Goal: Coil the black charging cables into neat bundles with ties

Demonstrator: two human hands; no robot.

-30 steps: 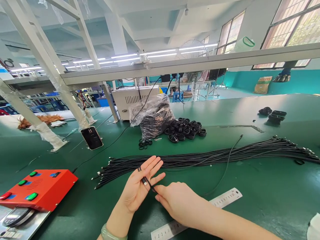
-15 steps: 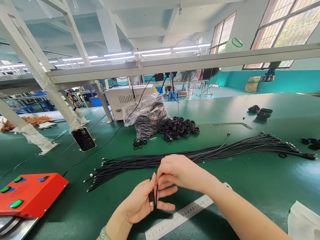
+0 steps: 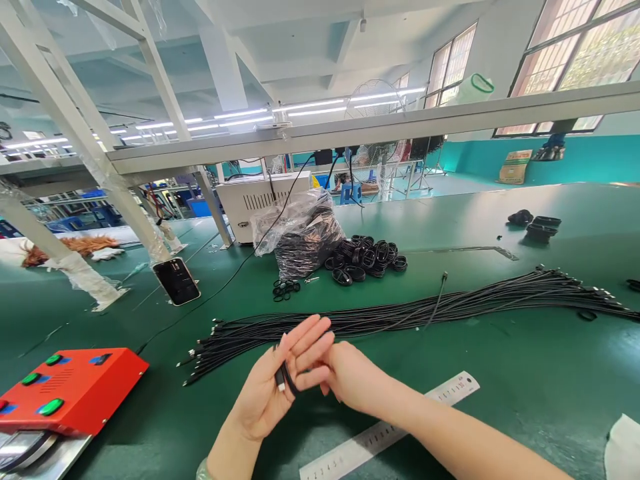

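Note:
Across my left palm lies a black cable, its connector with a pale metal tip showing beside the thumb. My left hand holds it against the palm, with the other fingers stretched to the right. My right hand is closed at those fingertips, curled on the same cable; its own fingertips are partly hidden behind the left hand. Just beyond the hands a long bundle of black cables lies across the green table. One loose cable end sticks up from the bundle toward the back.
A steel ruler lies under my right forearm. At left are a red box with green buttons and a phone. Behind the bundle sit coiled cables and a plastic bag. A metal rail crosses above.
My right hand has moved down and around behind the left fingers. The left hand has shifted left and up, its fingers now extended. The loose cable end on the bundle has swung left.

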